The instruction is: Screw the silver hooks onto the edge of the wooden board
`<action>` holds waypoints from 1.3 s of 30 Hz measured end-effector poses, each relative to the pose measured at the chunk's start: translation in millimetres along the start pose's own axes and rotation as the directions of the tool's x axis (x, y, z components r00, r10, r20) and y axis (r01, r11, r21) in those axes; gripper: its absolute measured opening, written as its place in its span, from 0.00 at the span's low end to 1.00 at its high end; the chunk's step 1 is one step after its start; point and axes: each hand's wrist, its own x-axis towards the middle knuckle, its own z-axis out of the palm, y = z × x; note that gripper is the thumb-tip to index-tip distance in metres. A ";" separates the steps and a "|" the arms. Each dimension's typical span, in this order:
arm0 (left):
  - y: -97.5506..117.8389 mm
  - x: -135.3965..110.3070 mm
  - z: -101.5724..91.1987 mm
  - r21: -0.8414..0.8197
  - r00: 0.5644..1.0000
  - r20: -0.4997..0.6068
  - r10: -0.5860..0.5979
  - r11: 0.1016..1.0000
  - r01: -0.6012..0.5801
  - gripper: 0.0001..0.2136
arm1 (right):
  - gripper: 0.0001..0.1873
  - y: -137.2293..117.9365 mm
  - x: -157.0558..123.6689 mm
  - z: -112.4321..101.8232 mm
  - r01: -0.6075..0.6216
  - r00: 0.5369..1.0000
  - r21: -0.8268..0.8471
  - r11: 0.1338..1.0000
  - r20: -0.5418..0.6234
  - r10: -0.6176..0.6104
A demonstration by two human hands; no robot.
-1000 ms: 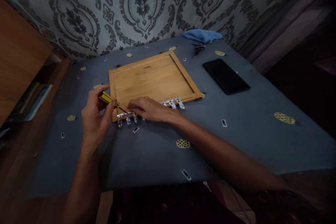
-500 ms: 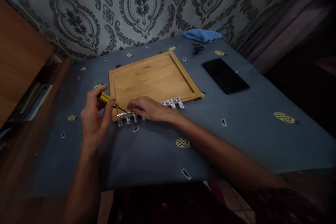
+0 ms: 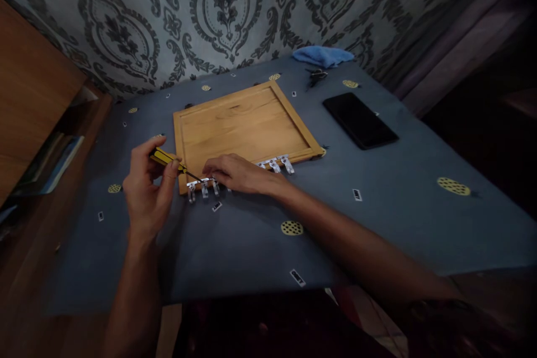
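My left hand [image 3: 146, 196] is closed with its fingertips on the yellow and black handle of a screwdriver [image 3: 166, 158]. The screwdriver's thin shaft slants down to the right, its tip at a metal hook rail [image 3: 195, 183] near the rail's left end. That rail, with several hooks hanging off it, lies along the near edge of a framed wooden board [image 3: 247, 123]. Over the middle of the rail, my right hand [image 3: 235, 173] presses down with bent fingers, hiding part of it. What its fingertips grip is partly covered.
A black phone or tablet [image 3: 359, 120] lies right of the board. Behind it are dark scissors or pliers [image 3: 315, 76] and a blue cloth [image 3: 323, 56] by the patterned wall. A wooden cabinet [image 3: 33, 100] stands at the left, beside the cloth-covered table [image 3: 403, 201].
My left hand and the screwdriver's handle have shifted slightly left, with the fingers turned a little around the handle. The tip stays at the rail. My right hand and the board hold still.
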 end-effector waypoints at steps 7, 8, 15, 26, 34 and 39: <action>4.2 1.0 -0.8 0.025 1.000 0.025 0.017 1.000 -0.017 0.16 | 0.15 -1.5 -1.0 -1.3 -0.014 1.000 -0.004 1.000 0.002 0.014; 4.3 0.9 -0.9 0.026 1.000 0.026 0.015 1.000 -0.016 0.16 | 0.15 -1.6 -1.0 -1.3 -0.017 1.000 -0.010 1.000 0.003 0.017; 0.5 -0.6 -1.0 0.023 0.999 0.040 -0.005 1.000 0.004 0.17 | 0.15 -1.7 -0.5 -1.4 -0.013 1.000 -0.019 1.000 0.015 0.013; 1.9 0.9 -2.3 0.020 0.995 0.101 0.013 1.000 -0.016 0.16 | 0.14 -1.4 -0.7 -1.1 0.001 1.000 -0.008 1.000 0.011 -0.001; 8.4 5.9 -1.9 0.039 0.987 0.151 0.056 0.997 -0.062 0.15 | 0.16 -2.8 -2.4 -3.1 -0.007 1.000 -0.038 0.999 0.028 0.008; 10.9 9.0 -2.3 0.040 0.978 0.181 0.108 0.992 -0.117 0.14 | 0.15 -3.1 -2.7 -2.6 -0.003 1.000 -0.020 1.000 0.027 0.004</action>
